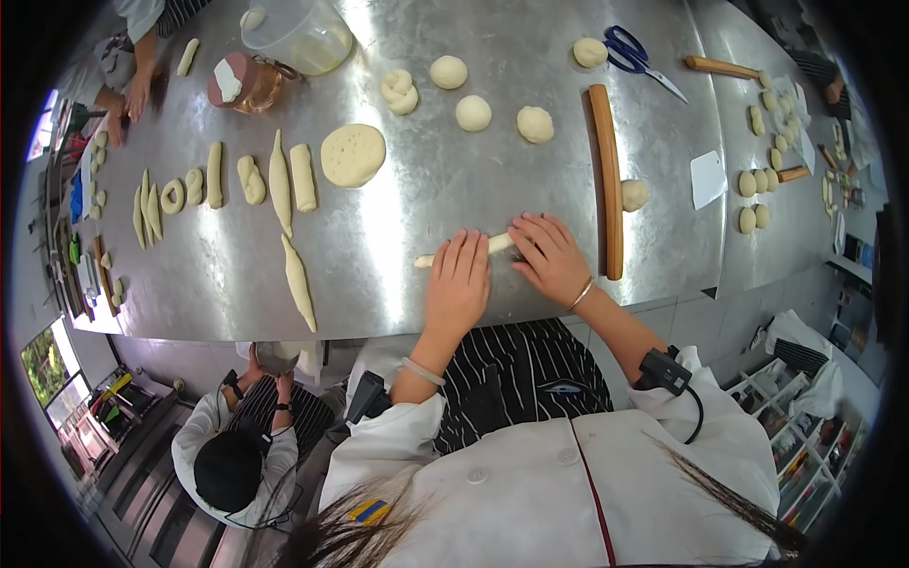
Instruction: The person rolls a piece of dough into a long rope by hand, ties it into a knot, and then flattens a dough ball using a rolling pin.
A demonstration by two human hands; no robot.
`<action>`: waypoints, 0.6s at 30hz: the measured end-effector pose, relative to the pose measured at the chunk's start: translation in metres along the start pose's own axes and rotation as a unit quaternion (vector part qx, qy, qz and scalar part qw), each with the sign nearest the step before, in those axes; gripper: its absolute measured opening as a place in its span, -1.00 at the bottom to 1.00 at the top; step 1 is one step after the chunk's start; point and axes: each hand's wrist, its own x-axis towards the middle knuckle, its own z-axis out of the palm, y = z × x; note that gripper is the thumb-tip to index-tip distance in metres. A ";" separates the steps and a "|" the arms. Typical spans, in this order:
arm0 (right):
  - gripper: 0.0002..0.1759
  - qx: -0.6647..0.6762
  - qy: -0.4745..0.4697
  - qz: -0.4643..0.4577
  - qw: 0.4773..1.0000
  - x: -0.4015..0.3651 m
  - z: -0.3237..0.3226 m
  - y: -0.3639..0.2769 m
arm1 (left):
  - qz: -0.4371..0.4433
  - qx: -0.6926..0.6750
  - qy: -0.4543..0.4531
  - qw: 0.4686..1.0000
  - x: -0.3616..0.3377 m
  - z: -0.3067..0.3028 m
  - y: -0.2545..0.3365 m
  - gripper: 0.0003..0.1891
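Observation:
A thin rope of dough point(499, 243) lies on the steel table under both my hands. My left hand point(459, 276) rests flat across its left part, fingers stretched out, with the dough's tip showing beyond. Over the right end lies my right hand point(552, 254), palm down with fingers extended; it hides that end. To the right are a wooden rolling pin point(607, 185) and a dough ball point(634, 195) beside it. Ahead sit a flat dough disc point(353, 155), a knotted dough piece point(400, 92) and several dough balls point(473, 113).
Shaped dough pieces point(215, 175) line the left side. At the back stand a clear plastic tub point(301, 38) and a lidded jar point(251, 83). Blue-handled scissors point(636, 57) and a white scraper point(707, 180) lie right. A co-worker's hand point(139, 95) rests far left; another person point(227, 469) crouches below.

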 end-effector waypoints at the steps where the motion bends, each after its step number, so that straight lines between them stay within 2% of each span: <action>1: -0.46 -0.008 -0.003 0.003 1.000 -0.003 0.000 -0.001 | -0.003 0.001 -0.009 1.000 -0.004 0.002 0.002 -0.49; 5: -0.52 -0.036 -0.001 0.004 0.999 -0.015 -0.003 -0.009 | 0.030 0.044 0.003 0.999 -0.019 0.004 0.001 -0.57; 12: -0.61 -0.022 0.010 -0.010 1.000 -0.037 0.000 -0.010 | 0.063 0.045 -0.005 0.997 -0.042 0.000 0.000 -0.59; 15: -0.57 -0.008 0.019 -0.018 1.000 -0.036 0.000 -0.009 | 0.063 0.018 0.001 0.998 -0.042 -0.001 -0.004 -0.57; 18: -0.49 -0.020 0.026 0.012 0.999 -0.007 -0.007 -0.012 | 0.000 0.029 -0.015 0.999 -0.007 -0.016 -0.004 -0.47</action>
